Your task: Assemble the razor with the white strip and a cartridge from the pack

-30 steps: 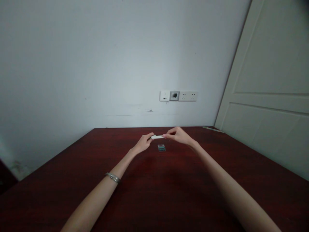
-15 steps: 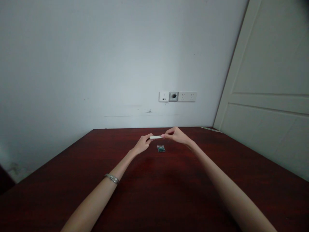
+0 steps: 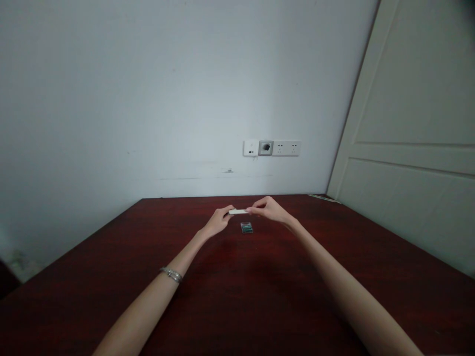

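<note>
Between my two hands is a thin white flat object (image 3: 238,212), seen nearly edge-on; its exact kind does not show. My left hand (image 3: 218,220) grips its left end between thumb and fingers. At the right end, the fingertips of my right hand (image 3: 267,208) are pinched on it. The object is held above the tabletop. Just below it in view, a small clear case (image 3: 247,228) with something green or teal in it lies on the table.
A dark red wooden table (image 3: 237,306) reaches back to a pale wall (image 3: 185,99). Wall sockets (image 3: 286,148) and a switch plate (image 3: 250,148) are mounted above its far edge. A white panelled door (image 3: 411,118) stands along the right. A thin flat strip (image 3: 322,198) lies at the far right corner.
Both hands keep hold of the white object, almost in the same place. The whole view has shifted very slightly.
</note>
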Action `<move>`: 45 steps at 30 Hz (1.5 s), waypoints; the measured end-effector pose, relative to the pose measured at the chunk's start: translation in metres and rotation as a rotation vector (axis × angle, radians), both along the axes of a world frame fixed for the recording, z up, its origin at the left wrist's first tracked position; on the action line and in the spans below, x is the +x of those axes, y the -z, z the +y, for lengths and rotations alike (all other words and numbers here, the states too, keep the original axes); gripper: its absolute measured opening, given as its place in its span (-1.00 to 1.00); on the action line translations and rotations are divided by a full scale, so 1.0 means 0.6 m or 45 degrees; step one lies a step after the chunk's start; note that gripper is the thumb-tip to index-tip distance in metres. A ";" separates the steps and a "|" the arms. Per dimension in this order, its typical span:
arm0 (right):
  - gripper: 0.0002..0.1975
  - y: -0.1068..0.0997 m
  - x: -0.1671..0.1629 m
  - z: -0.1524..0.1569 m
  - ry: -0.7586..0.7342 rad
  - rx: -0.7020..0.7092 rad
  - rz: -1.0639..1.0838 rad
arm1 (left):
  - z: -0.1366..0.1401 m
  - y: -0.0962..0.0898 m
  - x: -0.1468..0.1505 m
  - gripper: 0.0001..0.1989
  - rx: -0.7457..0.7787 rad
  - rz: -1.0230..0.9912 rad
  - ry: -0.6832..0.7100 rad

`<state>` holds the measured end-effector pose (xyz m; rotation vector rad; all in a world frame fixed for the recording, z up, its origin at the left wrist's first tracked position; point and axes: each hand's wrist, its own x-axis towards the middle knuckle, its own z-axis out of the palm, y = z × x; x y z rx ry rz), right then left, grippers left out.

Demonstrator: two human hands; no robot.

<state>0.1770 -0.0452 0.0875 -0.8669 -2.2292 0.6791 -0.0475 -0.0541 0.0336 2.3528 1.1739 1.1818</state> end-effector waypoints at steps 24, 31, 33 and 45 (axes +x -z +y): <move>-0.53 0.020 0.027 0.015 0.121 -0.049 0.047 | -0.002 0.003 -0.016 -0.83 -0.023 -0.019 -0.019; -0.52 0.014 0.005 0.005 0.050 -0.036 0.059 | -0.002 0.003 -0.006 -0.83 -0.033 -0.017 -0.030; -0.52 0.014 0.003 0.005 0.044 -0.033 0.043 | -0.003 0.001 -0.005 -0.84 -0.040 -0.012 -0.042; -0.53 0.015 0.016 0.006 0.072 -0.021 0.120 | 0.001 0.011 -0.012 -0.82 -0.035 -0.073 -0.010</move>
